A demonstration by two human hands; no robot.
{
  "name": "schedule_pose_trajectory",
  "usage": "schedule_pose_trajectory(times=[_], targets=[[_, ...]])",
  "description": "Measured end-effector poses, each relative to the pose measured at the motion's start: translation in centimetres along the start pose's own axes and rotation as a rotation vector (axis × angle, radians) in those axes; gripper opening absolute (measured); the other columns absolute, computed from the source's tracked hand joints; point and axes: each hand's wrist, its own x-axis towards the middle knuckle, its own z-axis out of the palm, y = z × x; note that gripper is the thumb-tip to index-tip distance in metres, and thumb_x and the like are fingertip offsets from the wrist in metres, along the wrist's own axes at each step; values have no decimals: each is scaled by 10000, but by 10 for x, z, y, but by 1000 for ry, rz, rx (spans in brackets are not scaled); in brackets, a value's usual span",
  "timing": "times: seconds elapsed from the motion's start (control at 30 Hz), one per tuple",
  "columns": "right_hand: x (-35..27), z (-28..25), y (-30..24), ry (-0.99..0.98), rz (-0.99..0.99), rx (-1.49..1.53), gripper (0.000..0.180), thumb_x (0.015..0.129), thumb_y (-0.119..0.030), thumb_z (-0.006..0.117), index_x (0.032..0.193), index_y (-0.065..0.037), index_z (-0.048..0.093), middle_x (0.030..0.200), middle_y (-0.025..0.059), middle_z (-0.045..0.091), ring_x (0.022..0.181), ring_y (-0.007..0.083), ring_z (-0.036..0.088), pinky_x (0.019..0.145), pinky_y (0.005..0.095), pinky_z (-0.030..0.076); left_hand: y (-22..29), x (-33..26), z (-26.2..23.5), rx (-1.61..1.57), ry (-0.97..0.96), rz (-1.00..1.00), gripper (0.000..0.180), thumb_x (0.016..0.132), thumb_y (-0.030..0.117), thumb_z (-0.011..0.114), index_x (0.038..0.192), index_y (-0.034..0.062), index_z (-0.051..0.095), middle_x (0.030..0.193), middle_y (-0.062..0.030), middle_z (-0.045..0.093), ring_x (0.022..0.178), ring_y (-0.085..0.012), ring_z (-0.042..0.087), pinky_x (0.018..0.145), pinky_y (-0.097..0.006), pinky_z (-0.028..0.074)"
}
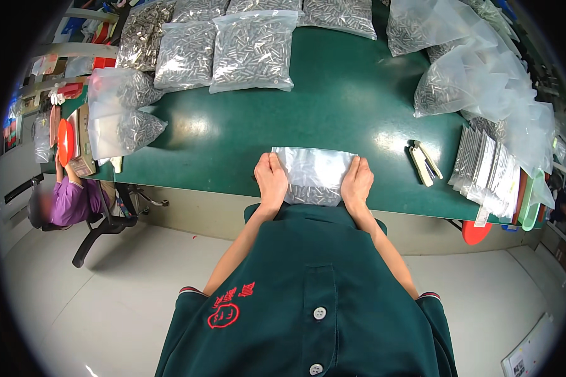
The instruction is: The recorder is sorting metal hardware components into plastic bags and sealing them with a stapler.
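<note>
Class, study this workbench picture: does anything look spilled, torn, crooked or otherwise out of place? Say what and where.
Nothing stands out. The left hand and right hand grip the sides of a clear bag of small metal parts at the green table edge. No loose parts show; the other filled bags look intact.

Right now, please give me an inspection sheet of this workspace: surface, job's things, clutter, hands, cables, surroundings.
Surface: green glossy table, glare spots.
Job's things: clear plastic bag of small metal pins at the near edge.
Clutter: filled clear pin bags at the far side; heaped bags on the right; stack of flat packets; pale stapler-like tool.
Hands: left hand and right hand press the bag's sides.
Cables: nothing seen.
Surroundings: another person in purple seated on the left; pale floor.
</note>
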Motion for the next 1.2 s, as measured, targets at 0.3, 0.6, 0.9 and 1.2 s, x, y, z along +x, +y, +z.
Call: schedule_pose_trajectory(times=[0.3,0.6,0.9,1.2], targets=[[2,10,6,5,12,153,323,953,-207,368,741,17,463,623,251,520,583,434,516,529,487,375,-13,3,6,-14,46,154,300,963,173,365,733,-9,429,613,-57,405,588,-133,366,552,-323,349],[3,12,7,37,11,282,305,956,-196,376,746,8,459,584,227,487,524,408,486,490,452,354,-13,5,9,-2,32,180,311,974,198,353,746,-3,423,627,-83,406,592,-161,370,563,-333,356],[3,8,11,58,-49,277,316,951,-207,407,727,9,466,598,226,488,522,384,468,503,436,367,-19,6,5,-130,16,231,173,964,152,395,883,12,456,619,-67,464,546,-160,423,514,-333,349],[16,-39,-6,-120,-39,570,128,896,-77,513,814,2,571,632,12,498,579,82,443,543,240,380,-1,22,-50,-366,-324,192,150,937,64,467,1083,46,441,737,-4,533,653,-45,442,595,-205,365]])
